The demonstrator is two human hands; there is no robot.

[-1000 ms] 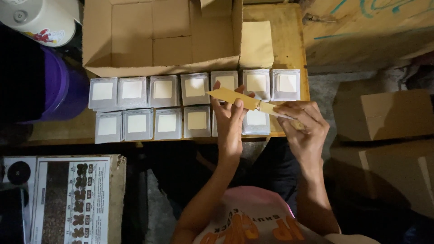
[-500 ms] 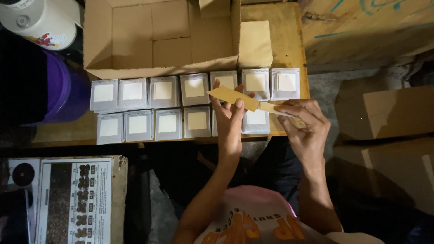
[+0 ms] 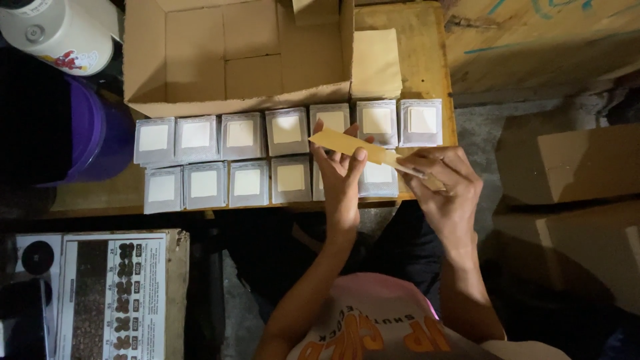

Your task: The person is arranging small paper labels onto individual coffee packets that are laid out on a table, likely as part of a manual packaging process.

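dim, warm light from above; dark, shadowed edges

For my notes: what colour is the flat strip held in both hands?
Tan, like cardboard: the strip, seen in the head view.

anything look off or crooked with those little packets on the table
Mostly tidy: the packets lie flat in two rows before the open box. The front row sits slightly offset from the back. The left hand and right hand hold a tan strip above them.
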